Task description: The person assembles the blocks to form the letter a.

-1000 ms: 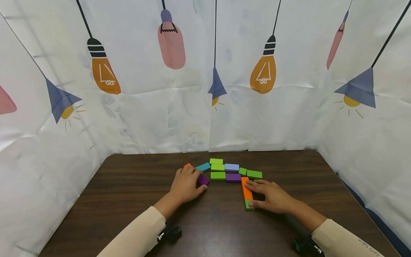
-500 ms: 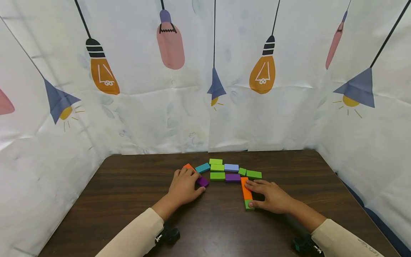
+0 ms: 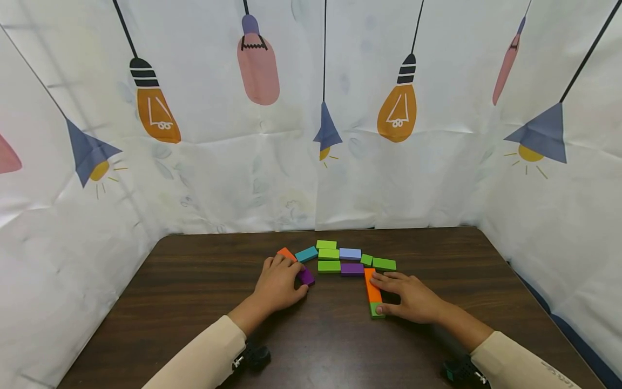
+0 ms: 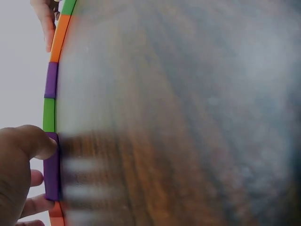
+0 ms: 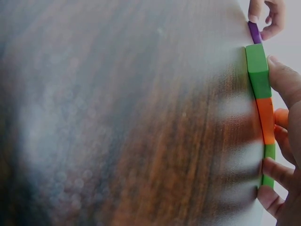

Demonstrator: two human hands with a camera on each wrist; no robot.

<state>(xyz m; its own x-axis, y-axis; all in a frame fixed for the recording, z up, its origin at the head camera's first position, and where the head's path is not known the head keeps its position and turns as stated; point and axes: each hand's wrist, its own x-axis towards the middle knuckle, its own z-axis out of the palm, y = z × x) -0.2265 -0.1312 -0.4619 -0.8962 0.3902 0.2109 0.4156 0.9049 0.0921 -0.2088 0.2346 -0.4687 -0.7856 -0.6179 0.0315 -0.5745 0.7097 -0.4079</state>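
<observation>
My left hand (image 3: 277, 286) pinches a purple block (image 3: 306, 276) between thumb and fingers, the thumb near one end in the left wrist view. Beyond its fingers lies an orange block (image 3: 287, 253), partly covered by the hand. At the right, my right hand (image 3: 413, 299) rests with fairly straight fingers against a second orange block (image 3: 372, 283). Its thumb touches the green block (image 3: 376, 309) joined end to end with that orange one. In the right wrist view, the thumb lies beside the green block (image 5: 258, 75) and the fingers reach past the orange block (image 5: 265, 120).
Between the hands lie several blocks: a teal block (image 3: 306, 254), green blocks (image 3: 329, 267), a light blue block (image 3: 350, 254) and another purple block (image 3: 352, 269). More green blocks (image 3: 384, 263) lie right of them. The brown table (image 3: 194, 302) meets a white curtain (image 3: 272, 183).
My left hand has shifted slightly left and nearer, its thumb drawing in and the purple block turning a little. More of the left orange block shows. My right hand stays put.
</observation>
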